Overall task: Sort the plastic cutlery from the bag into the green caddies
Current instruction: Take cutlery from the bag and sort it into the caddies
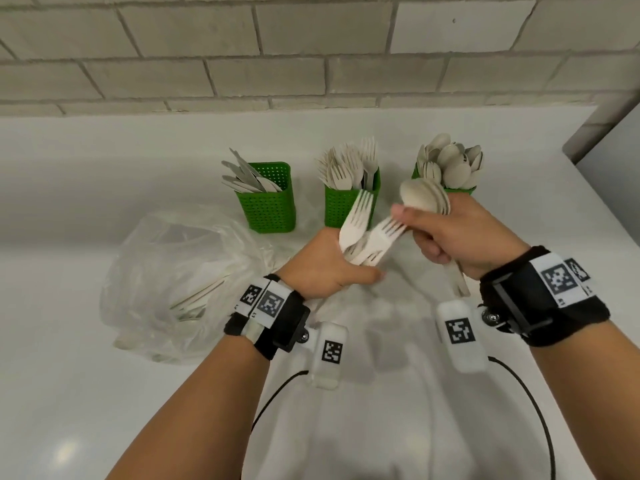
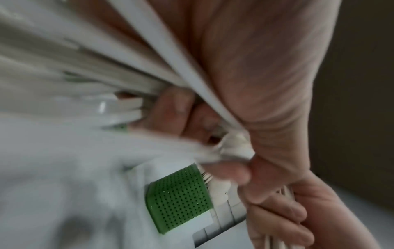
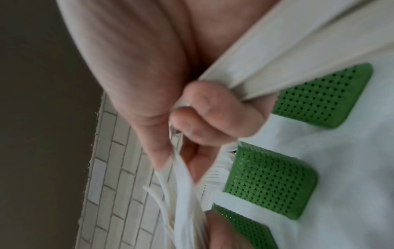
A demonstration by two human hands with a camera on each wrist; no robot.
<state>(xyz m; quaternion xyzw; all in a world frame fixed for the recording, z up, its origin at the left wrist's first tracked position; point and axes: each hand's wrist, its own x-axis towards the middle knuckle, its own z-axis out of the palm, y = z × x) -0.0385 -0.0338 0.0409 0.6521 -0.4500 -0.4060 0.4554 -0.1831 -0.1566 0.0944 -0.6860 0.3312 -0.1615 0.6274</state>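
Three green caddies stand in a row on the white counter: knives in the left caddy (image 1: 266, 202), forks in the middle caddy (image 1: 346, 206), spoons in the right caddy (image 1: 450, 188). My left hand (image 1: 332, 268) grips a bunch of pale forks (image 1: 360, 230) by their handles, tines fanned up and right. My right hand (image 1: 446, 237) holds a stack of spoons (image 1: 426, 199), whose handles stick out below the palm. Its thumb touches the tines of one fork. The wrist views are blurred; the left hand (image 2: 187, 118) and right hand (image 3: 204, 112) are curled round white handles.
A crumpled clear plastic bag (image 1: 173, 282) with more cutlery lies on the counter left of my left hand. A pale brick wall (image 1: 311, 57) runs behind the caddies. A grey panel (image 1: 609, 126) stands at the counter's far right corner. Black cables hang from both wrist cameras.
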